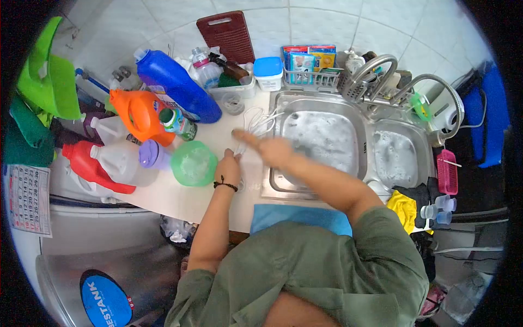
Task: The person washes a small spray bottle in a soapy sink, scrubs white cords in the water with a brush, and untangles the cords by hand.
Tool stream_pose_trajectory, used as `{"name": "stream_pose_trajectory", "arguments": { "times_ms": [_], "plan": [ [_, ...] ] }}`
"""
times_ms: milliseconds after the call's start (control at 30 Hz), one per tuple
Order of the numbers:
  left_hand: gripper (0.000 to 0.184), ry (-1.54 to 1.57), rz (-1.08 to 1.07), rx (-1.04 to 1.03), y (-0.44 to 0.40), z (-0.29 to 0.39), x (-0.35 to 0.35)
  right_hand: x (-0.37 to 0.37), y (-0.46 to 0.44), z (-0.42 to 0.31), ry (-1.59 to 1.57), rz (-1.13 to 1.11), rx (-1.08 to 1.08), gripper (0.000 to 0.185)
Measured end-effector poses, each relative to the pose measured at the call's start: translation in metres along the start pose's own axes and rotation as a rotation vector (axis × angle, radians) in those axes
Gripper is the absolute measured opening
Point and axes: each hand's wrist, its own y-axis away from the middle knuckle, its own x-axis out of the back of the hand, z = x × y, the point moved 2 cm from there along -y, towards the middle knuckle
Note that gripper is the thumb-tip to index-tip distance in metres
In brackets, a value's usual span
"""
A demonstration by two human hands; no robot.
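Note:
My left hand (229, 168), with a dark bracelet at its wrist, is on the counter beside a green bowl (194, 163). Its fingers are closed on a thin white cord (260, 121), part of which shows below the hand. The cord's loose loops lie on the counter by the sink's left rim. My right hand (272, 151) reaches across the sink's left edge toward the cord. Motion blurs it, and whether it grips the cord is unclear. A small clear round container (233, 104) stands behind the loops.
Soapy water fills the large basin (321, 139) and small basin (397, 155). Left of my hands crowd a blue bottle (180, 87), an orange jug (137, 114), a green-capped bottle (182, 126) and a purple-lidded container (154, 157). A blue cloth (299, 217) lies at the front edge.

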Motion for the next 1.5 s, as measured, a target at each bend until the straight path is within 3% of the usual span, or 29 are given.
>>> {"name": "stream_pose_trajectory", "arguments": {
  "times_ms": [133,267,433,533,667,767,833,933,967,1100,1233,1367,1500],
  "plan": [
    [0.026,-0.055,0.024,0.013,0.004,0.0,0.0,0.018,-0.025,0.039,-0.163,0.212,-0.293,0.072],
    [0.028,-0.052,0.027,-0.02,-0.006,-0.007,-0.007,-0.008,0.006,-0.01,-0.034,0.085,0.025,0.07],
    [0.032,-0.084,-0.005,-0.007,-0.001,0.0,-0.002,0.02,-0.004,0.035,-0.155,0.154,-0.226,0.067],
    [0.031,-0.061,0.01,-0.044,-0.009,-0.004,-0.006,-0.011,0.018,-0.003,0.043,0.025,0.005,0.068],
    [0.029,-0.055,0.025,-0.064,-0.006,-0.006,-0.009,0.024,-0.011,0.061,-0.131,0.225,-0.34,0.072],
    [0.028,-0.058,0.017,0.011,-0.003,0.0,-0.003,0.013,0.006,0.012,-0.045,0.117,-0.166,0.069],
    [0.028,-0.043,0.021,-0.043,-0.007,-0.006,-0.006,0.002,0.02,-0.01,0.002,0.053,-0.016,0.066],
    [0.028,-0.055,0.016,-0.064,-0.005,-0.012,-0.013,0.015,-0.011,0.05,-0.153,0.133,-0.336,0.066],
    [0.028,-0.067,0.017,-0.067,-0.005,-0.011,-0.012,0.032,-0.008,0.04,-0.131,0.143,-0.359,0.065],
    [0.027,-0.082,0.029,-0.055,-0.001,-0.002,-0.001,-0.009,0.011,-0.005,0.011,0.012,-0.014,0.063],
    [0.025,-0.073,0.048,-0.114,-0.003,-0.012,-0.015,0.031,-0.013,0.046,-0.06,0.095,-0.328,0.063],
    [0.025,-0.067,0.028,-0.071,0.001,-0.004,-0.004,-0.011,0.006,-0.004,0.136,0.023,0.071,0.065],
    [0.024,-0.055,0.055,-0.137,-0.005,-0.017,-0.02,0.023,-0.01,0.048,-0.11,0.154,-0.306,0.069]
  ]
}}
